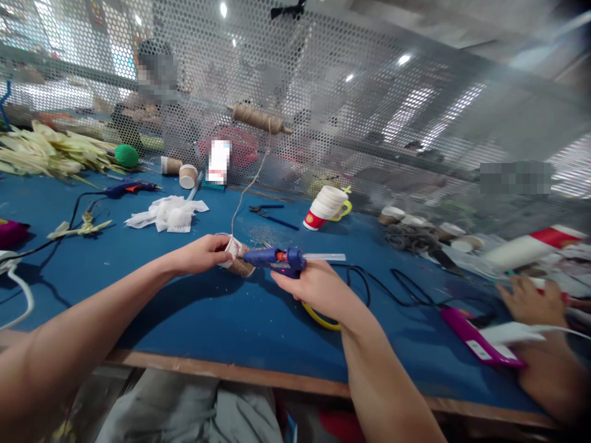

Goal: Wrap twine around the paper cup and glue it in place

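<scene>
In the head view my left hand (207,253) is closed around a small paper cup (241,266), tilted on its side and partly wrapped in brown twine. A blue hot glue gun (279,258) is gripped in my right hand (318,286), a clear glue stick jutting from its back end. The gun's nozzle meets or nearly meets the cup's side; I cannot tell if it touches. From the cup a strand of twine (244,192) runs up to a twine spool (256,118) mounted at the mesh panel.
Pliers (274,216) and stacked paper cups (325,208) lie beyond my hands. White tissues (168,214) and a second glue gun (132,187) are at left. A purple power strip (480,338) with cords sits at right, near another person's hand (535,301). A mesh panel (323,80) borders the table's back.
</scene>
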Tool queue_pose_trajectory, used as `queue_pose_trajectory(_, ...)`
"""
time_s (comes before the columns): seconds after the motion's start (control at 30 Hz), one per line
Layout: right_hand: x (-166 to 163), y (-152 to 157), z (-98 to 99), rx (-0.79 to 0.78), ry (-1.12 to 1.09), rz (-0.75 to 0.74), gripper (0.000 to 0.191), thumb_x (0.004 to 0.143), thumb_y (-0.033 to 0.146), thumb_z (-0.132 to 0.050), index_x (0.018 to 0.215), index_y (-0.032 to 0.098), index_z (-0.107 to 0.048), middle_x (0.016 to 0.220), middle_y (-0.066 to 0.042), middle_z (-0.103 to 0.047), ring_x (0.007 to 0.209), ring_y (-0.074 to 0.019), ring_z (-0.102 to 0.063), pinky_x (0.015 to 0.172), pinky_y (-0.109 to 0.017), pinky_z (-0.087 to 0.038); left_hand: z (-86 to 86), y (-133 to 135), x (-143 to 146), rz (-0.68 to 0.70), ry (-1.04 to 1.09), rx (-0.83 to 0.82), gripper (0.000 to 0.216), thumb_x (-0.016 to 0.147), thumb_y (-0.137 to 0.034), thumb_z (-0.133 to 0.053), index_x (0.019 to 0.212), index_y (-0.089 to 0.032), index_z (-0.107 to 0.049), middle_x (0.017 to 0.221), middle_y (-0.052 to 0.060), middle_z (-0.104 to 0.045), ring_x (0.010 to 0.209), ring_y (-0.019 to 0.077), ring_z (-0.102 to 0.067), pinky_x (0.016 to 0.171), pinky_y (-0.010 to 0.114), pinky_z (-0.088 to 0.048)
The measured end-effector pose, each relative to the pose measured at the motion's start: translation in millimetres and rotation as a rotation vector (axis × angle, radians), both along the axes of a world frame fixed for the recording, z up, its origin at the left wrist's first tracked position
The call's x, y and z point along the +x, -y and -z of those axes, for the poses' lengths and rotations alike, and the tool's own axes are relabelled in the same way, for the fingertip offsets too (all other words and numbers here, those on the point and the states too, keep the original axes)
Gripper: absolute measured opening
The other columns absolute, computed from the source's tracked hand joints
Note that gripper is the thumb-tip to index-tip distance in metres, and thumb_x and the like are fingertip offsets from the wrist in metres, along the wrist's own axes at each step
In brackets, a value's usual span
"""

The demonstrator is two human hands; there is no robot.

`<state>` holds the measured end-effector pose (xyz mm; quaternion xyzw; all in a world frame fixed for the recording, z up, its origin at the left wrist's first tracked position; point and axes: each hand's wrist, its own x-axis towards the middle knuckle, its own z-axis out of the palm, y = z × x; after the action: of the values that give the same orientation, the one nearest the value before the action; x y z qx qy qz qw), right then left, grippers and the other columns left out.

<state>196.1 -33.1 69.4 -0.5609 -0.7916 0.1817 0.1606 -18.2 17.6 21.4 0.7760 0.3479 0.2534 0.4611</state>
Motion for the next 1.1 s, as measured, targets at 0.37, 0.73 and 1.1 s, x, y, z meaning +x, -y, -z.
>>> queue_pose_trajectory(0.37,-2.4,-3.1,-4.5,-0.001,-0.068,0.082,0.024,0.069,0.03,-0.048,0.049,0.017,-0.043,0.04,0.003,-0.045,0.039,-0.0087,-0.041,0.044,-0.023,-0.033,-4.0,3.3,0.8,0.073,0.034,0.045,0.023,0.076,-0.022,-0.04,0.093,-0.01,-0.05,0.09,0.005,-0.056,0.082,0.0151,-0.049,0.076,0.026,-0.038)
queue_pose_trajectory(0.73,-4.2,-3.5,-6.0,-0.026,-0.08,0.1,0.025,0.069,0.029,-0.048,0.047,0.018,-0.041,0.039,0.003,-0.045,0.036,-0.0086,-0.042,0.043,-0.023,-0.035,-6.4,4.1,-0.4,0.061,-0.017,0.061,0.025,0.076,-0.023,-0.04,0.093,-0.009,-0.051,0.091,0.006,-0.056,0.082,0.0156,-0.05,0.075,0.026,-0.038)
queue_pose_trajectory(1.1,-0.7,0.6,0.1,0.01,-0.001,0.005,0.025,0.071,0.033,-0.045,0.052,0.018,-0.046,0.046,0.002,-0.047,0.051,-0.0117,-0.045,0.049,-0.023,-0.033,-2.3,1.8,-1.5,-0.051,-0.027,-0.052,0.027,0.073,-0.025,-0.045,0.095,-0.012,-0.053,0.088,0.004,-0.059,0.077,0.0157,-0.052,0.068,0.025,-0.039)
